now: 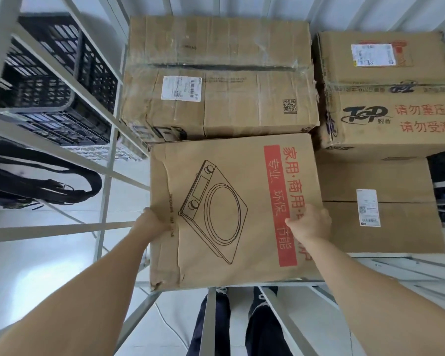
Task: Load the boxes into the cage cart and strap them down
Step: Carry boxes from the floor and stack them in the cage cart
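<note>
Cardboard fills most of my view: the cooker box [216, 206] sits at the centre and runs towards 6 o'clock. It is inside the cage cart [108, 176] and butts against the big taped box [216, 80] at 12 o'clock. My left hand [153, 222] clasps its left edge, with the fingers curled out of sight down the side. My right hand [310, 223] lies on the top face near the right edge with the fingers bent. I cannot tell whether it pinches that edge or only presses.

I judge pinching to be the first risk. The lower labelled box [375, 201] at 3 o'clock lies just beside the cooker box. If I slide the load that way, my right knuckles could get caught between the two.

The near left corner at 7 o'clock looks crushed and torn. It seems to sit close to the cart's front rail, so a hard shove could buckle it further or leave the box hanging over the rail and tipping towards me.

The "TOP" box [391, 98] at 2 o'clock carries red printing that warns against heavy pressure, so nothing should go on top of it.

The black straps [49, 186] hang on the bars at 9 o'clock, well apart from both busy hands. If I let go to reach them before the box is seated, it could shift.
</note>
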Demonstrator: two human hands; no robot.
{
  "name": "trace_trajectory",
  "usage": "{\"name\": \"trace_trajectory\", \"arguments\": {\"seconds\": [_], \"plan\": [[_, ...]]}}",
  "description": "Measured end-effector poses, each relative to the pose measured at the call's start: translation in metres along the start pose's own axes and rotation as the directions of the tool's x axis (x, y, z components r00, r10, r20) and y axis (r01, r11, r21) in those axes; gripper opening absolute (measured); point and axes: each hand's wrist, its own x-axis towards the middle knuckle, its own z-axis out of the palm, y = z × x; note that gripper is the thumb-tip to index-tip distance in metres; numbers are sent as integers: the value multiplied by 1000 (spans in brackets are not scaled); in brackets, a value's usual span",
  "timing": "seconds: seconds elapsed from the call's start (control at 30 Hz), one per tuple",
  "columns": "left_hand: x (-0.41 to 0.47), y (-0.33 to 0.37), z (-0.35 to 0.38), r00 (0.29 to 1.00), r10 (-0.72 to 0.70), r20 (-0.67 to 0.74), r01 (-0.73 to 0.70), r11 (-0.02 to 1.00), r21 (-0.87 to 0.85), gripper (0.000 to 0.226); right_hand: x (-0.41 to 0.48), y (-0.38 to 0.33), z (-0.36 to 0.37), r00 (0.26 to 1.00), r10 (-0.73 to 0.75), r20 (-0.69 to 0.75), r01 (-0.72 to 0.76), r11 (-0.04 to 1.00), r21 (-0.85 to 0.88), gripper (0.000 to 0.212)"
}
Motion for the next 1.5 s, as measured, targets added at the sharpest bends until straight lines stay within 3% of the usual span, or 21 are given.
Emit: {"name": "trace_trajectory", "arguments": {"seconds": [0.1, 0.17, 0.43, 0.67, 0.87, 1.0, 1.07, 1.17, 1.27, 1.4, 1.5], "plan": [[7, -1, 7, 999, -32, 2, 32, 999, 19, 96, 15, 21, 5, 996, 88, 32, -89, 995, 39, 76], [11, -4, 11, 999, -30, -25, 31, 999, 20, 88, 24, 26, 8, 991, 117, 64, -122, 989, 82, 87], [31, -9, -7, 973, -29, -229, -20, 978, -207, 66, 24, 11, 13, 992, 113, 64, -117, 991, 63, 74], [32, -21, -5, 968, -21, -252, -10, 993, -120, 73, 14, 11, 12, 998, 22, 56, -23, 1000, 17, 70], [31, -27, -15, 982, -18, -186, 14, 1000, -21, 82, 14, 0, 16, 998, -32, 61, 37, 997, -68, 70], [23, -28, -23, 991, 44, -125, -48, 998, -29, 88, 10, 0, 10, 994, -25, 110, 41, 989, -146, 63], [11, -22, -31, 987, 96, -132, -87, 994, 71, 84, 2, -1, 3, 990, -51, 129, 76, 978, -193, 60], [-10, -5, -42, 954, 243, -178, -186, 940, 287, 63, -18, -2, -14, 981, -146, 130, 173, 958, -227, 47], [-40, 25, -52, 915, 362, -179, -257, 863, 436, 57, -40, -3, -41, 967, -243, 80, 256, 932, -257, 43], [-86, 76, -63, 833, 537, -134, -342, 689, 640, 37, -68, 1, -86, 938, -347, 13, 329, 876, -353, 46], [-125, 116, -67, 761, 645, -73, -423, 578, 697, 30, -88, 13, -120, 931, -363, -48, 317, 865, -390, 52]]}}
